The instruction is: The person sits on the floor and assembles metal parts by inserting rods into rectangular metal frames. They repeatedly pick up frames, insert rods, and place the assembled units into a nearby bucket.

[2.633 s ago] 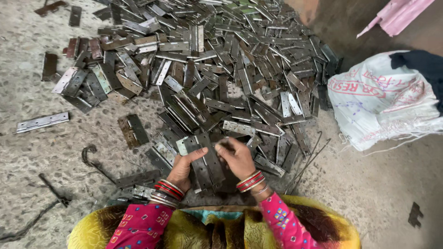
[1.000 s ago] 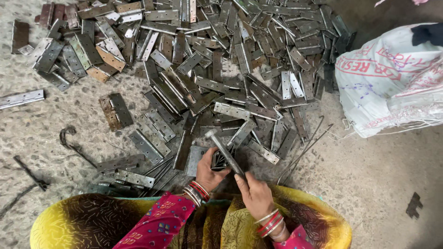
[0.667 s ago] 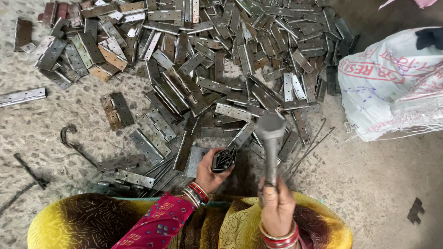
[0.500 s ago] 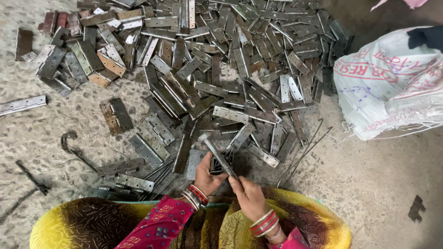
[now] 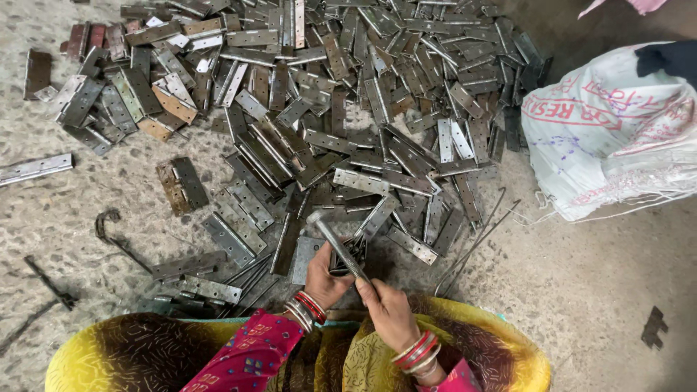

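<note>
Steel hinges, grey and here and there rust-brown, lie heaped over the upper half of the head view, thinning out toward the lower centre where the person sits on a speckled concrete floor (image 5: 595, 290). The left hand (image 5: 324, 274), red and silver bangles at its wrist, is closed around a small dark hinge (image 5: 348, 255) that it props on edge against the floor, just at the near rim of the hinge pile (image 5: 341, 94). The right hand (image 5: 386, 308) is wrapped tightly about the handle of a metal hammer (image 5: 335, 242), whose shaft slants up and to the left so that its head sits just above and left of the held hinge; whether the head touches the hinge cannot be told.

Judging from this pose, the step in hand is a hammer blow on the propped hinge, probably to seat or loosen its pin. The next move would call for a short, well-aimed stroke, with the left fingers kept clear of the head and the hinge held steady.

At the right edge sits a white woven sack (image 5: 617, 131). Thin metal rods (image 5: 472, 247) lie between it and the pile.
</note>
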